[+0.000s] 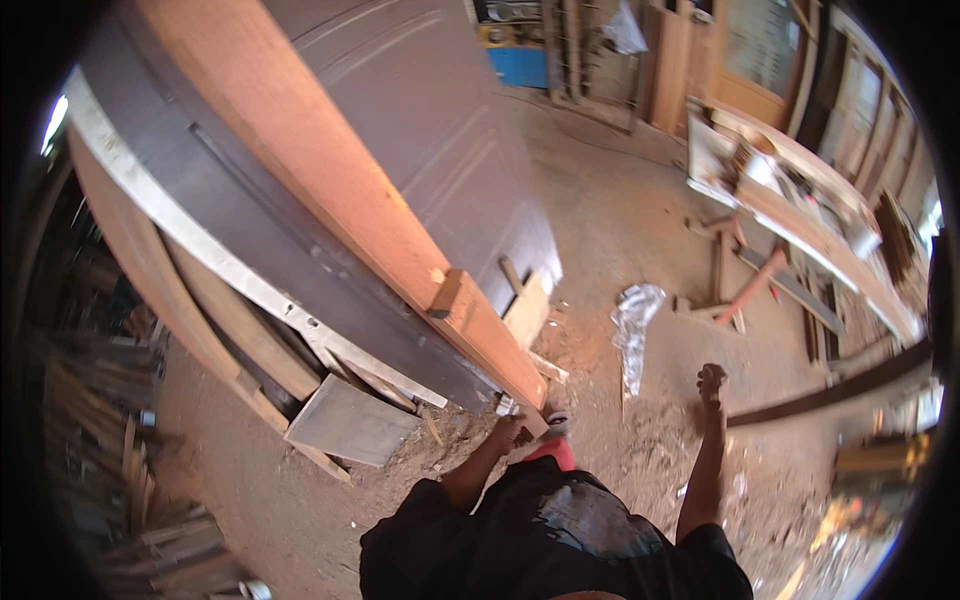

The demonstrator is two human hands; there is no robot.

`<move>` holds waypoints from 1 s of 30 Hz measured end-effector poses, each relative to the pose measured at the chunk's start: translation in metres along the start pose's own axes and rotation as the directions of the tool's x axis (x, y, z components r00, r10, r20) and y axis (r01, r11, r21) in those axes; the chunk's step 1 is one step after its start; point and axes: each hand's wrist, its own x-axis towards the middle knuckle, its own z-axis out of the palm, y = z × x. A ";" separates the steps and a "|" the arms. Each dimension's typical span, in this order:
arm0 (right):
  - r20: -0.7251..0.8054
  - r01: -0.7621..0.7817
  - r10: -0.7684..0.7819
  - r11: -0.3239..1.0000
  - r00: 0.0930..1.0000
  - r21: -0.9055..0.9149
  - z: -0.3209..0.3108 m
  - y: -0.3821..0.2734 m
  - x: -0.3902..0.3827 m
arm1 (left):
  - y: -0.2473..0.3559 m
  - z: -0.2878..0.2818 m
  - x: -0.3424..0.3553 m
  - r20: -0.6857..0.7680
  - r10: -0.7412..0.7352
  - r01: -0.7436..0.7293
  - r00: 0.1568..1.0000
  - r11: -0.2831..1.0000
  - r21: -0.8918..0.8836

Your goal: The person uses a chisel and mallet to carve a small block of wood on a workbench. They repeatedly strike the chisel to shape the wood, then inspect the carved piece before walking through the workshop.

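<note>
A long reddish-brown wooden beam (pixel 340 180) slants from the upper left down to just in front of me. A short wood block (pixel 448 294) sticks out of its side near the lower end. My left hand (pixel 514 432) is at that end, its fingers closed against the beam and partly hidden. Beside those fingers is a small shiny metal piece (pixel 507 405) whose kind I cannot make out. Out to the right, my right hand (pixel 712 385) hangs over the floor with curled fingers, apart from everything; nothing shows in it.
Dark panels (pixel 440 130) stand behind the beam, with a pale curved strip (pixel 200 215) and boards on the left. Crumpled clear plastic (pixel 636 325) lies on the dusty floor. At right, a bench (pixel 800 225) holds cans; a dark plank (pixel 840 390) extends near my right hand.
</note>
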 end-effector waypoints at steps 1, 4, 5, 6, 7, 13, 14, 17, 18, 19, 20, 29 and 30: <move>0.090 -0.039 0.037 0.999 0.995 0.019 0.029 0.001 0.023 | 0.003 0.013 0.008 -0.030 0.023 -0.024 0.999 0.999 -0.037; 0.370 0.038 -0.191 0.922 0.909 0.385 0.106 0.056 0.049 | 0.034 0.043 0.039 -0.025 0.157 -0.157 0.987 0.987 -0.019; 0.419 -0.109 -0.018 0.954 0.908 0.279 0.133 0.077 0.057 | 0.044 0.061 0.053 -0.101 0.178 -0.182 0.979 0.983 -0.027; 0.397 -0.267 0.213 0.960 0.893 0.085 0.133 0.104 0.048 | 0.057 0.068 0.066 -0.165 0.334 -0.254 0.928 0.892 0.373; 0.547 -0.173 0.244 0.969 0.801 -0.178 0.141 0.123 0.041 | 0.067 0.079 0.077 -0.076 0.175 -0.172 0.982 0.984 0.048; 0.795 0.295 0.483 0.750 0.367 -0.592 0.147 0.117 0.050 | 0.119 0.125 0.110 -0.027 0.629 -0.622 0.777 0.773 0.123; 0.778 0.246 0.517 0.751 0.356 -0.612 0.155 0.108 0.068 | 0.123 0.129 0.115 -0.093 0.672 -0.653 0.735 0.738 0.171; 0.773 0.293 0.545 0.719 0.325 -0.630 0.184 0.089 0.147 | 0.130 0.128 0.135 -0.370 0.466 -0.464 0.804 0.880 0.101; 0.764 0.333 0.555 0.688 0.330 -0.644 0.199 0.083 0.180 | 0.128 0.125 0.142 -0.437 0.454 -0.474 0.777 0.878 0.071; 0.755 0.381 0.561 0.652 0.340 -0.656 0.215 0.077 0.211 | 0.123 0.117 0.147 -0.409 0.403 -0.473 0.818 0.877 -0.082; 0.752 0.388 0.561 0.645 0.346 -0.659 0.231 0.067 0.245 | 0.114 0.112 0.150 -0.424 0.322 -0.434 0.847 0.878 -0.200; 0.896 -0.070 0.358 0.933 0.264 -0.353 0.296 -0.091 0.415 | 0.063 0.194 0.188 -0.751 -0.024 -0.629 0.660 0.529 -0.570; 0.881 -0.074 0.379 0.924 0.284 -0.374 0.291 -0.102 0.423 | 0.068 0.210 0.199 -0.722 0.002 -0.640 0.692 0.464 -0.612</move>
